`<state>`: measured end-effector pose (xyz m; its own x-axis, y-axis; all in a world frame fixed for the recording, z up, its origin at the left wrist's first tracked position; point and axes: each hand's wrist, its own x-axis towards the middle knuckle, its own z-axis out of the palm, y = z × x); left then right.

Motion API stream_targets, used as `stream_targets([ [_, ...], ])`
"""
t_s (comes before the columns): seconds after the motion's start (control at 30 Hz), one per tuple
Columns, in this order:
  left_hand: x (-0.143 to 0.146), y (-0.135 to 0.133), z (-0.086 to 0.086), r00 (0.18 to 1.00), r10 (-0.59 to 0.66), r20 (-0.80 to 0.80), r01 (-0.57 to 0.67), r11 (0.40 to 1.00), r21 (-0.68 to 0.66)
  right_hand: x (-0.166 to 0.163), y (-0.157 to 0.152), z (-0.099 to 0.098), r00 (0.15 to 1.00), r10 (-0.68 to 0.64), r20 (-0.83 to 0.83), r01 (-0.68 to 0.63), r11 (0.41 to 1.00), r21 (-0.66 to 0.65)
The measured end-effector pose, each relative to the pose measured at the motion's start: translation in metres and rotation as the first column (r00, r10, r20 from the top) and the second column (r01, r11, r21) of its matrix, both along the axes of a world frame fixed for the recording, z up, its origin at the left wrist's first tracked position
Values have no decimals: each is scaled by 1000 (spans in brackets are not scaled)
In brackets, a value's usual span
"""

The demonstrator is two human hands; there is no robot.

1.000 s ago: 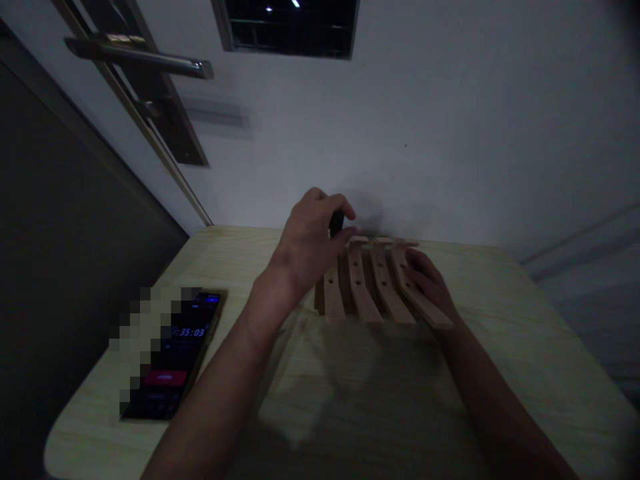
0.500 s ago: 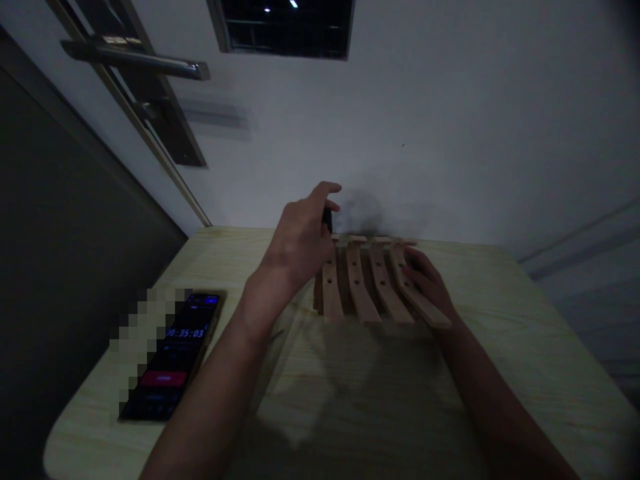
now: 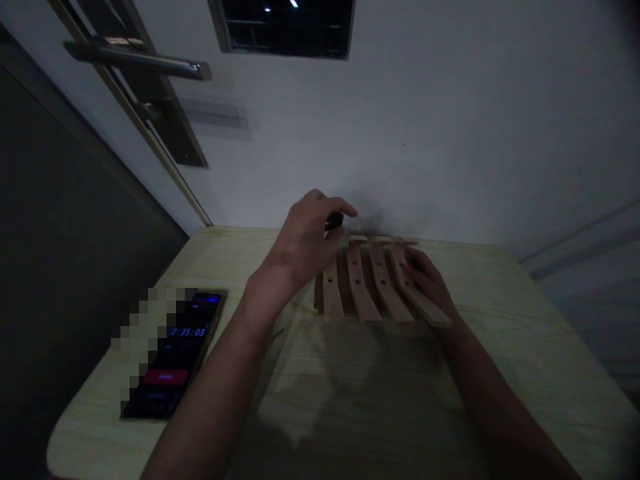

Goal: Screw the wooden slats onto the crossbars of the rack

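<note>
A wooden rack [image 3: 359, 293] with several curved slats, each with small drilled holes, sits near the table's back edge. My left hand [image 3: 313, 233] is bent over the top of its leftmost slat [image 3: 332, 300]. Between the thumb and fingers shows a small black object [image 3: 335, 220]; its kind cannot be made out, and its lower part is hidden by the hand. Fingers of my right hand [image 3: 427, 277] wrap round the rightmost slat [image 3: 417, 300] from the outer side. Brown wood of the rack's base shows between the slats.
A phone [image 3: 175, 360] with a lit timer lies at the left of the pale wooden table [image 3: 500, 373]. Behind the table stands a white door [image 3: 450, 133] with a metal handle [image 3: 150, 61] and a dark window [image 3: 290, 27]. A thin dark line [image 3: 277, 333] shows beside my left forearm.
My left hand has tipped to the right, its forefinger now lower and curled over the black object, which leans right as well. My right hand and the rack stay in place.
</note>
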<state>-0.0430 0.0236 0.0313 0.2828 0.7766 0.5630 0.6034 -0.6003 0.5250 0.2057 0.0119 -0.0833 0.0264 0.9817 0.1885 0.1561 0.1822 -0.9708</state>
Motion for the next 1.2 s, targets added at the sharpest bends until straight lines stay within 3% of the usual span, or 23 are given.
stream_targets([
  [0.43,2,0,-1,999,-40,-4,40,999,-32,-1,-2,3,999,-3,32,2,1000,17],
  [0.7,5,0,-3,999,18,41,-19,999,28,1,1,-1,999,-14,50,13,1000,23],
  [1.2,0,-1,1,999,-17,35,18,999,-35,-2,-2,4,1000,-5,30,4,1000,6],
])
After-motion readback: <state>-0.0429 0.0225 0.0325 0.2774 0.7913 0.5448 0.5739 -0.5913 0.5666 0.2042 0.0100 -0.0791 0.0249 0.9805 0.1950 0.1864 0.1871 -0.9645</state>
